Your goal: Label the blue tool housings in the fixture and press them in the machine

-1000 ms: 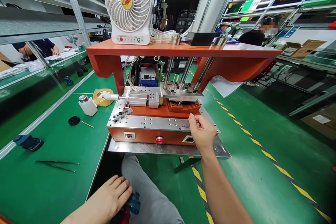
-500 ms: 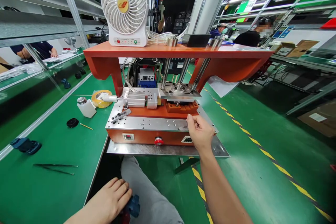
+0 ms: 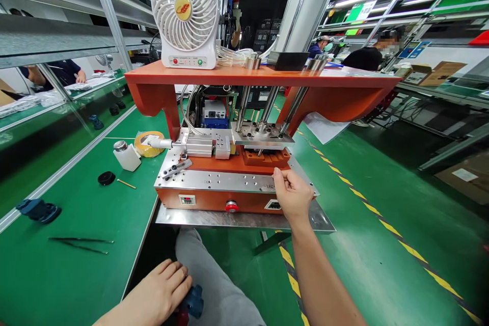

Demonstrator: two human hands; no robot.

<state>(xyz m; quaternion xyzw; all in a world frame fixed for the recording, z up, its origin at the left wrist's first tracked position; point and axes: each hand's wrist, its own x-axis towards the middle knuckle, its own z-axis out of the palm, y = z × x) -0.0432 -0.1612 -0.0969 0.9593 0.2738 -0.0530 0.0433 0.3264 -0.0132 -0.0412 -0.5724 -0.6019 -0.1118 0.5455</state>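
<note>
At the front right corner of the orange and silver press machine (image 3: 217,179), my right hand (image 3: 293,194) rests with its fingers curled closed; whatever may be inside them is hidden. My left hand (image 3: 164,285) lies low over my thigh, its fingers wrapped over a dark blue part (image 3: 195,301) with something red beneath it. The metal press plate (image 3: 263,135) sits low over an orange fixture block (image 3: 267,158), just behind my right hand. A red button (image 3: 231,206) and small displays show on the machine's front.
A white fan (image 3: 185,15) stands on the orange upper shelf (image 3: 260,77). Left on the green table (image 3: 87,275) are tweezers (image 3: 80,243), a blue part (image 3: 38,211), a black cap (image 3: 106,178), a white bottle (image 3: 127,157) and yellow tape (image 3: 147,150). People sit in the background.
The view has shifted very slightly. Both hands keep their places and closed shapes, and the machine looks the same.
</note>
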